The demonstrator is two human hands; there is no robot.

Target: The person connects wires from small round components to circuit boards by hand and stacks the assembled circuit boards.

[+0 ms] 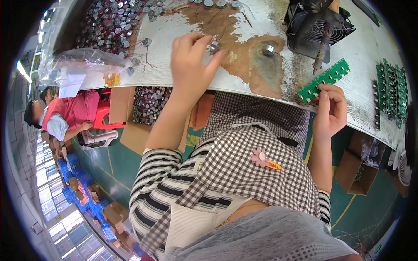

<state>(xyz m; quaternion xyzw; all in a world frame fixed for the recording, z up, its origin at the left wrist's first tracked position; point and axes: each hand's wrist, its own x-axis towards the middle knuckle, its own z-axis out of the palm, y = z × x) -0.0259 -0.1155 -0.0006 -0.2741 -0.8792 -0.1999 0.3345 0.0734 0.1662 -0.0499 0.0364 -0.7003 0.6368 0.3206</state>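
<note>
My left hand [191, 61] is over the worn tabletop, with thumb and forefinger closed around a small silver motor [213, 47]. In my right hand [329, 111], a long green circuit board [324, 81] is pinched by its lower edge and tilted up to the right, with pale components along it. Between the hands, a silver round part [269, 49] sits on a dark-stained patch of the table. Above the board stands a soldering iron on a stand [322, 45], its tip pointing down.
A heap of small round motors [111, 26] covers the table's far left. Several motors [209, 3] line the far edge. A black fan [305, 32] stands behind the iron. Stacked green boards [392, 93] lie at right. Below the table is a box of motors [150, 104]; a person [69, 113] sits at left.
</note>
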